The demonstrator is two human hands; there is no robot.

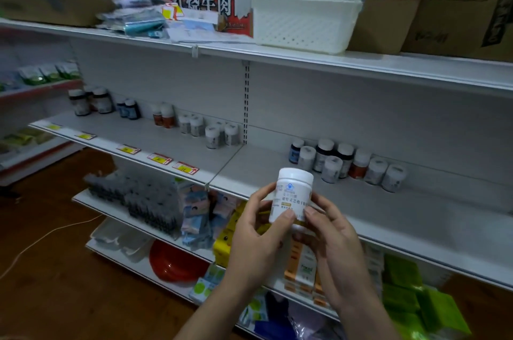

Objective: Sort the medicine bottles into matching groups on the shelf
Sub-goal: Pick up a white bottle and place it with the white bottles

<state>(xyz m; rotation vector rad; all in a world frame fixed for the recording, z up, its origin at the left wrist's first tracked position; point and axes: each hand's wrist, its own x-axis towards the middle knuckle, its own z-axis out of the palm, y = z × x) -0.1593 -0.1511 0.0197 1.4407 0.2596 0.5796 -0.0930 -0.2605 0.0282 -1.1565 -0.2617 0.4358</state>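
Holding the white bottle (pixel 293 195) upright just in front of the shelf (pixel 416 209), we are gripping it with both hands.
On the head view, our left hand (pixel 258 231) and right hand (pixel 330 231) are curling round its lower half; the white-capped group (pixel 222 134) is sitting up-left, nearer the left hand, and the mixed cluster (pixel 347 164) up-right. Fingers are covering part of the label, and the shelf bottles' labels are too blurred to read.

the bottle (pixel 291 195) sits between your left hand (pixel 256 228) and right hand (pixel 331 237), in front of the shelf (pixel 416 212). a cluster of bottles (pixel 344 159) stands on it beyond your right hand, a row of bottles (pixel 195 126) well left of your left hand. a basket (pixel 302 17) rests on the upper shelf (pixel 361 62) above both.
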